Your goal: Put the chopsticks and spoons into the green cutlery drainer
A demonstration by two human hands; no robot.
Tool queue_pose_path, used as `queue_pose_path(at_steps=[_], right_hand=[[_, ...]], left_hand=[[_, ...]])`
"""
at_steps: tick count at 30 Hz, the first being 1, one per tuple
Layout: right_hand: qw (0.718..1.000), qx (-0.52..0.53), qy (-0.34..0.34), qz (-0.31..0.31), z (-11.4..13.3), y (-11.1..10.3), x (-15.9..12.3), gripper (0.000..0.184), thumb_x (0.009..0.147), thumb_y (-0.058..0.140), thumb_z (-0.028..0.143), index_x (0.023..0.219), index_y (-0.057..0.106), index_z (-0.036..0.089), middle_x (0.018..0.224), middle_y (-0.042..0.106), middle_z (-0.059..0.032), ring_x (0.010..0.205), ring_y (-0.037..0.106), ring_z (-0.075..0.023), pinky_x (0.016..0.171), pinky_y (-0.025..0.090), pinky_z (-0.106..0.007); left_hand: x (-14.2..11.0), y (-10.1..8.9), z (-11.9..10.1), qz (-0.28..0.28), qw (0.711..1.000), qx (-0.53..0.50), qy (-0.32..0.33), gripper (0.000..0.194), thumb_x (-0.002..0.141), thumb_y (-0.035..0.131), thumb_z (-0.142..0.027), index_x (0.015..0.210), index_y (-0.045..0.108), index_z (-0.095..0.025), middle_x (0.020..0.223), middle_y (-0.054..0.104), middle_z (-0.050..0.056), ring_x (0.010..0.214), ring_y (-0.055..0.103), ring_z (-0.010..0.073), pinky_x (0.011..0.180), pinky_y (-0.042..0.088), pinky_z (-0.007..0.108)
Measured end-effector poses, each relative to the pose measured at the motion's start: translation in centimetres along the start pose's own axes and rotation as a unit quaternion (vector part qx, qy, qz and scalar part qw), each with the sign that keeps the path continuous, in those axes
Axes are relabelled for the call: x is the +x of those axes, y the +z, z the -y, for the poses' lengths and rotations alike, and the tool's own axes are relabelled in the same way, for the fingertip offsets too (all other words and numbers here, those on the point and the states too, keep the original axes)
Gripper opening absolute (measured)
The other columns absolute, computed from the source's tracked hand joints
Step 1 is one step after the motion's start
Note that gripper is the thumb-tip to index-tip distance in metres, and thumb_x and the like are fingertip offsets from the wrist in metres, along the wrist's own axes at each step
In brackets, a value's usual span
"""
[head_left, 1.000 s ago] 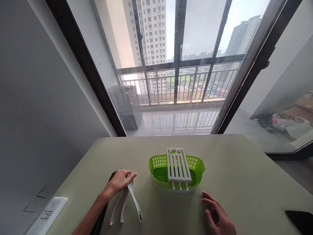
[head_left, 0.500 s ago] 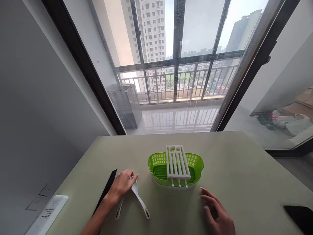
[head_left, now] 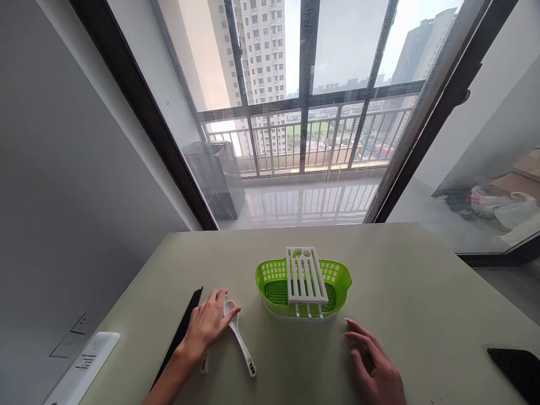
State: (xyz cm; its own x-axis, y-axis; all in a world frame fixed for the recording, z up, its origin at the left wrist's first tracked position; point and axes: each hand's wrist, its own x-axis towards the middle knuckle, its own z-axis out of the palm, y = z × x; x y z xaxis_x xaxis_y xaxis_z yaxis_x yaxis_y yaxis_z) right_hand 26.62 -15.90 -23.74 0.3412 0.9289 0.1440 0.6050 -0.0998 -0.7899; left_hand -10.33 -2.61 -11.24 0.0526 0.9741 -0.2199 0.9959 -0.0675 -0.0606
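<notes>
On the pale surface (head_left: 211,253), a white strip (head_left: 86,365) is found at the far left, then a black bundle (head_left: 182,326) laid slantwise. Just beside it, the left hand (head_left: 207,320) is held over two spoons, its fingers partly spread and the thumb reaching across the bowl of the white spoon (head_left: 239,338); whether anything is gripped cannot be told. The handling of the spoons seems the step in hand — for the nearer one to be lifted, thumb and fingers would have to be closed on its bowl or neck. Its long axis is set slantwise, bowl away and leftward, handle toward the person and rightward. Of the second spoon (head_left: 205,363), only the handle end is shown, pointed nearward, the bowl being hidden. Further right, a green basket (head_left: 276,307) is topped by a white rack (head_left: 306,275). Beyond it, the right hand (head_left: 373,365) is rested loosely curled — nothing is held.
</notes>
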Motion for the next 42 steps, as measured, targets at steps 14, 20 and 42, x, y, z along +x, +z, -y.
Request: queue_pose_path(at_steps=[14, 20, 42], right_hand=[[1.0, -0.002, 0.005, 0.003, -0.4, 0.2, 0.0, 0.031, 0.091, 0.052, 0.042, 0.108, 0.073, 0.029, 0.139, 0.071, -0.0022, 0.105, 0.077, -0.0226, 0.074, 0.064, -0.028], [1.0, 0.007, 0.012, 0.011, -0.3, 0.0, -0.1, 0.031, 0.092, 0.052, 0.043, 0.11, 0.072, 0.029, 0.14, 0.07, -0.0028, 0.108, 0.076, -0.0232, 0.076, 0.064, -0.028], [0.999, 0.018, 0.028, -0.009, 0.5, 0.0, -0.1, 0.03, 0.09, 0.053, 0.045, 0.105, 0.073, 0.027, 0.137, 0.072, -0.0055, 0.096, 0.077, -0.0225, 0.068, 0.063, -0.027]], left_hand=[[-3.2, -4.7, -5.3, -0.296, 0.941, -0.077, 0.144, 0.059, 0.1, 0.049, -0.06, 0.143, 0.052, -0.02, 0.144, 0.057, 0.017, 0.135, 0.054, 0.034, 0.109, 0.049, 0.051], [-4.6, -6.9, -13.9, -0.326, 0.884, -0.165, 0.289, 0.067, 0.101, 0.055, -0.051, 0.157, 0.034, -0.02, 0.166, 0.034, 0.016, 0.158, 0.022, 0.0329, 0.122, 0.037, 0.055], [2.5, -6.4, -10.4, -0.412, 0.857, -0.151, 0.27, 0.052, 0.092, 0.062, -0.026, 0.144, 0.056, -0.021, 0.147, 0.063, 0.008, 0.147, 0.047, 0.0299, 0.116, 0.047, 0.049]])
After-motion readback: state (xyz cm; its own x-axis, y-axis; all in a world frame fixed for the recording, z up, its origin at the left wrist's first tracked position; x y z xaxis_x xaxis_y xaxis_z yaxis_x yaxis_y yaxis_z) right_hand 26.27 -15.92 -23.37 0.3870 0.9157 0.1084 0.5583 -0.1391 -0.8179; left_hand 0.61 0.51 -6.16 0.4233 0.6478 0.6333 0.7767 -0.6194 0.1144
